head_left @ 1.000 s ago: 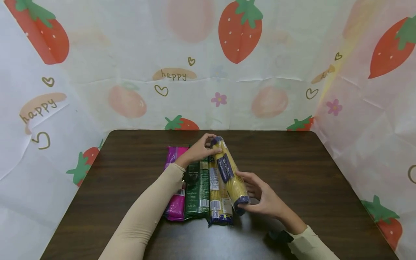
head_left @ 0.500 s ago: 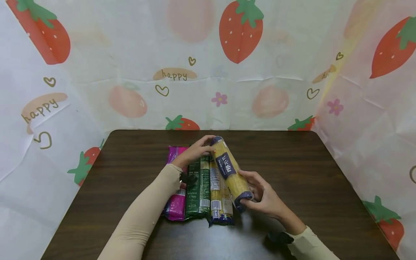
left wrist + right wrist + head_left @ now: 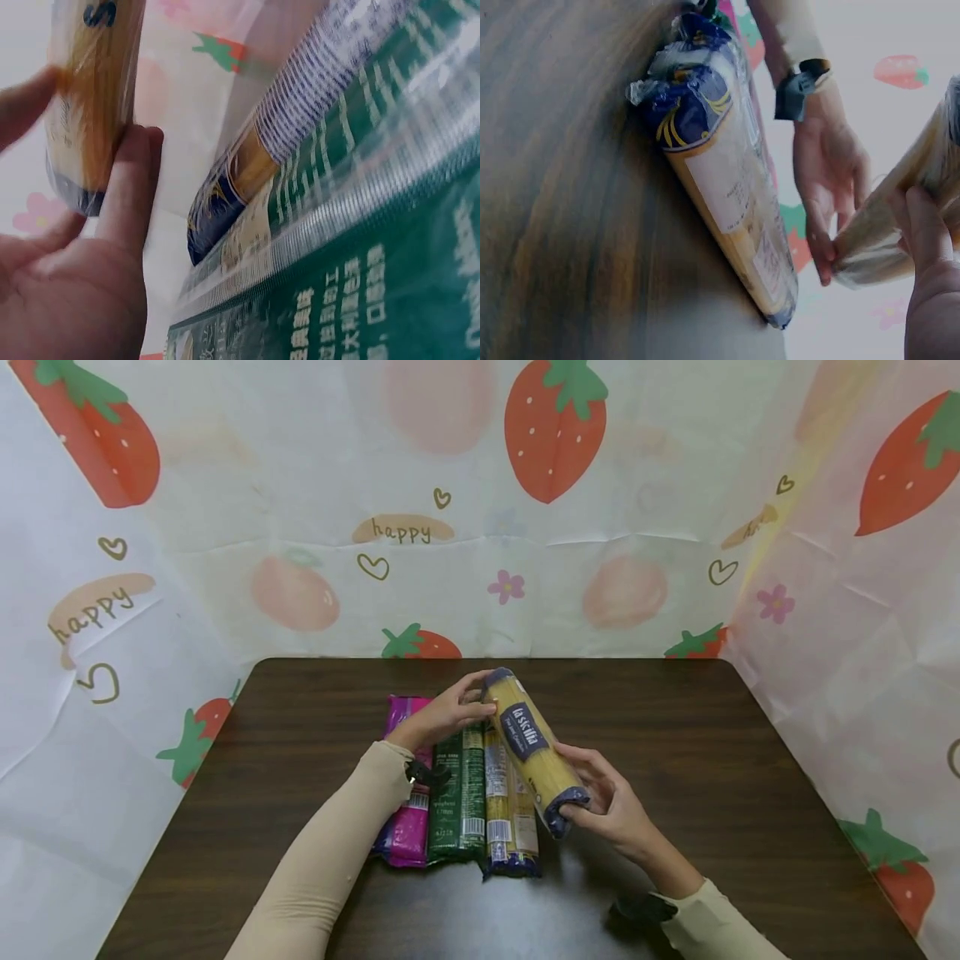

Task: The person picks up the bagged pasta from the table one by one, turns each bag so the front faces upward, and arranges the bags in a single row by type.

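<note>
A pack of spaghetti (image 3: 546, 770) with a dark blue "la sicilia" label is held tilted above the table by both hands. My left hand (image 3: 442, 717) holds its far upper end between thumb and fingers, also seen around the pack in the left wrist view. Lower down, my right hand (image 3: 611, 806) grips the near blue end from the right side. Beneath and to the left lie a yellow-and-blue spaghetti pack (image 3: 498, 814), a green spaghetti pack (image 3: 446, 818) and a pink-purple pack (image 3: 410, 839), side by side. My left arm partly covers the pink one.
The packs lie on a dark wood-grain table (image 3: 675, 718). White sheeting (image 3: 480, 460) printed with strawberries stands along its back and both sides. A black strap (image 3: 427, 773) sits at the left wrist, and a dark wrist device (image 3: 643, 908) at the right.
The held spaghetti pack has turned about its length, so its label now faces the camera. Its near end has risen slightly and shifted right with the right hand. The packs on the table have stayed put.
</note>
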Motion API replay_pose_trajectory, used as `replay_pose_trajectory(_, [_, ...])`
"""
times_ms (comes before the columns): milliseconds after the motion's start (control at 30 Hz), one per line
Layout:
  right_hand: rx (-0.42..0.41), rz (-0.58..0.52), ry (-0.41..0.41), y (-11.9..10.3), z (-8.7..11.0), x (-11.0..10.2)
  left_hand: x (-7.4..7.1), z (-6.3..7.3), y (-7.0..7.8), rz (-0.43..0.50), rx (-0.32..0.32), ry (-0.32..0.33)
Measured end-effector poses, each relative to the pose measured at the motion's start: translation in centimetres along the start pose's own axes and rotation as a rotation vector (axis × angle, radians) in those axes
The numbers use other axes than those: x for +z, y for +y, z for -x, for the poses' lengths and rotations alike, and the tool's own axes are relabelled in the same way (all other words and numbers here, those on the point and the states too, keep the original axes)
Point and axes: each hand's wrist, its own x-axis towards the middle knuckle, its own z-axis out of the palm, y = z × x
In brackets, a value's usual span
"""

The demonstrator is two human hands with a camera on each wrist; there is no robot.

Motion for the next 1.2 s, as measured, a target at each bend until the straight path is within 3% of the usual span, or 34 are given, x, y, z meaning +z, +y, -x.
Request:
replay_pose_trajectory(200, [0.019,-0.069,0.003,0.0,0.1,0.2,0.1,0.3,-0.2,0.039,-0.029,-0.003])
replay_pose_trajectory(400, [0.076,-0.1,-0.016,-0.3,0.1,0.3,0.2,0.1,-0.1,0.056,0.003,0.008])
replay_pose_trajectory(600, [0.116,-0.009,0.009,-0.5,0.2,0.1,0.7,-0.2,-0.2,0.076,-0.012,0.065])
replay_pose_trajectory(867, [0.13,0.245,0.069,-0.8,0.7,-0.8,1.7,-0.8,-0.2,0.088,-0.006,0.161])
replay_pose_trajectory(1200, [0.217,0.221,0.044,-0.7,1.2,-1.3,3.0,-1.9,0.1,-0.014,-0.032,0.179])
